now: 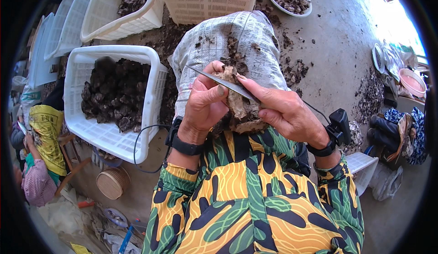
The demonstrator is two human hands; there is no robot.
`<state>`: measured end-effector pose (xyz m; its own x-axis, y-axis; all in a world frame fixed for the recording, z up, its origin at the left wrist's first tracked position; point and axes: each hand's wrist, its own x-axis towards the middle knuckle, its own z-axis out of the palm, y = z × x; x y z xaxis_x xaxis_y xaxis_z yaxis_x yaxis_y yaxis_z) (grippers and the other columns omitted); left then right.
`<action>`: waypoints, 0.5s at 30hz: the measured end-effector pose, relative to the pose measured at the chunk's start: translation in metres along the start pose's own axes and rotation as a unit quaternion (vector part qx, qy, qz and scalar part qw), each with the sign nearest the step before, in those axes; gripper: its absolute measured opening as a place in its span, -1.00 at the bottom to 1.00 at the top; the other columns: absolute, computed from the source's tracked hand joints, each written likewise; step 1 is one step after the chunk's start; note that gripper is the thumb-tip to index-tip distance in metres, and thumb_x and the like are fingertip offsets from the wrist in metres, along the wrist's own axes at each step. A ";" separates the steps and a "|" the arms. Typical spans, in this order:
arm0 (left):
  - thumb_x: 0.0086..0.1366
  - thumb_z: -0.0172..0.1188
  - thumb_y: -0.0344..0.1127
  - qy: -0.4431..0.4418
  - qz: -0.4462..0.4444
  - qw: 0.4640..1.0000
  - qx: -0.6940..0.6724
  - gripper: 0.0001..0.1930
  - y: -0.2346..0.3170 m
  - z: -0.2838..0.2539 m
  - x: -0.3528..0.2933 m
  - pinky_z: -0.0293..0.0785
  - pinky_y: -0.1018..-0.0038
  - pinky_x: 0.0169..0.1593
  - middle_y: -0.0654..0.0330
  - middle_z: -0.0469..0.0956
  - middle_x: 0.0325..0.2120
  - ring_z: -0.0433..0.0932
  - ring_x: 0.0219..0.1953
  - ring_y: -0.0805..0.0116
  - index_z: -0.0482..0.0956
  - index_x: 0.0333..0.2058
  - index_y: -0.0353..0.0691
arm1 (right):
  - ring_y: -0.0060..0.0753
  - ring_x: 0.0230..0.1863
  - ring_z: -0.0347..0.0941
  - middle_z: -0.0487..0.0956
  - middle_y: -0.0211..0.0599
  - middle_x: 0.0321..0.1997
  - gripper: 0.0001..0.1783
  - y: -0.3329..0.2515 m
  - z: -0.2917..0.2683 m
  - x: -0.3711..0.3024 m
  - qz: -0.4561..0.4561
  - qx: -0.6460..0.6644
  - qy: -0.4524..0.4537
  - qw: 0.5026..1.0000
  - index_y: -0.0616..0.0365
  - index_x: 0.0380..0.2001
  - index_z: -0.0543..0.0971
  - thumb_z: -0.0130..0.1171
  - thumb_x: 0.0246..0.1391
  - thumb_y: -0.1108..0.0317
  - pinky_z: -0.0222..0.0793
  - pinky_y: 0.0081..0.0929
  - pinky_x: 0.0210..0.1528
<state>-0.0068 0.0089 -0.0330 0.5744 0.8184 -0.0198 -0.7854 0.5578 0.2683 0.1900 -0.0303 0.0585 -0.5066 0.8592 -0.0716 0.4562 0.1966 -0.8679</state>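
My right hand (280,110) is closed around the near end of a knife (232,87). Its long grey blade slants up to the left, across a rough, pale brown lump (226,74) with dark flaky edges. Pinched around that lump are the thumb and fingers of my left hand (206,94), the thumb lying close to the blade. Below the blade, a pale, crumbly block (242,112) rests at my lap; where it meets the lump is hidden. A white woven sack (205,41), strewn with dark scraps, covers my knees.
On the left stands a white plastic basket (153,103) holding dark, knobbly lumps (116,89). More white crates (207,3) and a round basin (309,11) of brown scraps sit beyond the sack. Another person (39,181) works at far left near a wicker basket (112,182).
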 end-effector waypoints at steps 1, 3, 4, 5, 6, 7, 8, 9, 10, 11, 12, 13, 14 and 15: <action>0.13 0.28 -0.52 -0.004 0.001 1.000 0.000 -0.60 -0.001 0.001 0.001 0.46 0.37 0.06 0.15 0.55 -0.15 0.55 -0.09 0.29 0.37 -0.07 -0.21 | 0.03 -0.23 0.51 0.54 0.08 -0.15 -0.26 0.001 0.002 -0.001 -0.004 0.032 0.005 0.999 0.12 0.31 0.21 0.06 -0.02 0.54 0.40 -0.30 -0.13; 0.13 0.29 -0.49 -0.021 -0.001 1.000 -0.004 -0.59 0.000 0.000 0.001 0.48 0.35 0.04 0.11 0.54 -0.17 0.55 -0.11 0.25 0.36 -0.06 -0.21 | -0.02 -0.20 0.52 0.54 0.05 -0.12 -0.27 0.001 0.005 -0.001 -0.005 0.089 0.012 0.996 0.08 0.31 0.21 0.05 0.00 0.55 0.39 -0.31 -0.10; 0.12 0.30 -0.46 -0.035 -0.004 0.999 -0.008 -0.59 0.000 -0.001 0.003 0.49 0.33 0.02 0.09 0.53 -0.18 0.55 -0.12 0.22 0.36 -0.06 -0.21 | -0.07 -0.15 0.53 0.54 0.03 -0.07 -0.28 0.000 0.007 -0.001 -0.001 0.115 0.013 0.993 0.10 0.31 0.22 0.04 0.01 0.55 0.39 -0.35 -0.05; 0.12 0.31 -0.44 -0.049 -0.007 0.999 -0.011 -0.59 0.000 -0.001 0.003 0.51 0.31 0.00 0.06 0.53 -0.19 0.56 -0.14 0.19 0.36 -0.07 -0.21 | -0.13 -0.10 0.54 0.54 0.02 -0.01 -0.29 -0.001 0.008 0.000 0.002 0.141 0.015 0.990 0.11 0.30 0.24 0.04 0.01 0.56 0.38 -0.39 0.00; 0.13 0.30 -0.42 -0.063 -0.015 0.998 -0.027 -0.59 0.000 -0.002 0.003 0.52 0.29 -0.03 0.03 0.52 -0.20 0.56 -0.15 0.16 0.36 -0.07 -0.20 | -0.29 -0.22 0.46 0.53 -0.11 -0.11 -0.33 0.000 0.010 0.001 -0.008 0.149 0.020 0.989 0.19 0.30 0.22 0.05 0.07 0.47 0.36 -0.46 -0.11; 0.14 0.30 -0.39 -0.077 -0.023 0.996 -0.043 -0.59 0.001 -0.003 0.003 0.54 0.27 -0.06 0.01 0.52 -0.21 0.56 -0.16 0.13 0.36 -0.07 -0.20 | -0.46 -0.34 0.39 0.52 -0.24 -0.20 -0.34 0.001 0.013 0.002 -0.017 0.156 0.026 0.987 0.26 0.29 0.20 0.06 0.12 0.38 0.34 -0.52 -0.21; 0.14 0.30 -0.37 -0.092 -0.031 0.994 -0.058 -0.60 0.001 -0.004 0.003 0.55 0.25 -0.09 -0.02 0.51 -0.22 0.56 -0.17 0.10 0.36 -0.07 -0.19 | -0.52 -0.36 0.36 0.51 -0.29 -0.21 -0.35 0.002 0.014 0.002 -0.020 0.157 0.027 0.987 0.28 0.29 0.20 0.06 0.15 0.35 0.33 -0.55 -0.23; 0.15 0.29 -0.36 -0.120 -0.032 0.990 -0.068 -0.61 0.001 -0.004 0.004 0.56 0.24 -0.11 -0.03 0.50 -0.23 0.56 -0.18 0.08 0.36 -0.07 -0.19 | -0.58 -0.38 0.33 0.50 -0.33 -0.22 -0.35 0.002 0.014 0.002 -0.022 0.157 0.029 0.987 0.31 0.29 0.19 0.06 0.17 0.32 0.32 -0.57 -0.25; 0.16 0.28 -0.36 -0.148 -0.032 0.986 -0.077 -0.62 0.000 -0.003 0.004 0.56 0.24 -0.14 -0.04 0.50 -0.23 0.56 -0.19 0.06 0.36 -0.08 -0.19 | -0.54 -0.29 0.34 0.48 -0.28 -0.14 -0.35 0.002 0.013 0.001 -0.017 0.152 0.026 0.988 0.29 0.29 0.20 0.06 0.16 0.36 0.31 -0.55 -0.18; 0.17 0.27 -0.35 -0.175 -0.032 0.980 -0.085 -0.63 0.000 -0.003 0.004 0.57 0.23 -0.17 -0.05 0.50 -0.24 0.56 -0.20 0.05 0.36 -0.08 -0.18 | -0.49 -0.20 0.36 0.46 -0.24 -0.06 -0.36 0.003 0.011 0.001 -0.013 0.147 0.023 0.989 0.26 0.29 0.20 0.05 0.14 0.39 0.31 -0.53 -0.12; 0.20 0.24 -0.36 -0.185 -0.035 0.978 -0.089 -0.63 0.000 -0.003 0.003 0.55 0.27 -0.13 -0.04 0.50 -0.21 0.56 -0.19 0.07 0.36 -0.04 -0.17 | -0.45 -0.12 0.37 0.44 -0.19 0.01 -0.36 0.003 0.009 0.000 -0.008 0.141 0.020 0.990 0.24 0.29 0.21 0.05 0.13 0.42 0.30 -0.51 -0.05; 0.21 0.24 -0.36 -0.132 -0.014 0.989 -0.065 -0.63 0.000 -0.001 0.002 0.54 0.28 -0.11 -0.03 0.50 -0.20 0.56 -0.18 0.08 0.36 -0.03 -0.17 | -0.40 -0.03 0.39 0.43 -0.14 0.09 -0.36 0.004 0.005 0.000 -0.001 0.135 0.017 0.991 0.22 0.29 0.21 0.04 0.12 0.45 0.29 -0.49 0.02; 0.21 0.23 -0.37 -0.078 0.006 0.996 -0.040 -0.63 0.000 0.001 -0.001 0.53 0.29 -0.09 -0.02 0.50 -0.19 0.56 -0.18 0.10 0.36 -0.02 -0.17 | -0.35 0.06 0.40 0.41 -0.10 0.17 -0.35 0.004 0.002 0.000 0.006 0.129 0.014 0.991 0.20 0.30 0.22 0.04 0.10 0.48 0.29 -0.47 0.09; 0.22 0.22 -0.37 -0.024 0.026 0.999 -0.015 -0.63 0.002 0.002 -0.003 0.52 0.30 -0.06 -0.01 0.50 -0.18 0.56 -0.18 0.11 0.36 -0.01 -0.17 | -0.39 -0.04 0.43 0.46 -0.13 0.08 -0.34 0.004 0.002 0.000 0.010 0.122 0.020 0.992 0.18 0.31 0.20 0.04 0.10 0.49 0.32 -0.48 0.03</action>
<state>-0.0093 0.0069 -0.0304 0.5419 0.8394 0.0410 -0.8211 0.5185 0.2386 0.1905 -0.0308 0.0544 -0.4681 0.8805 -0.0751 0.2728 0.0632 -0.9600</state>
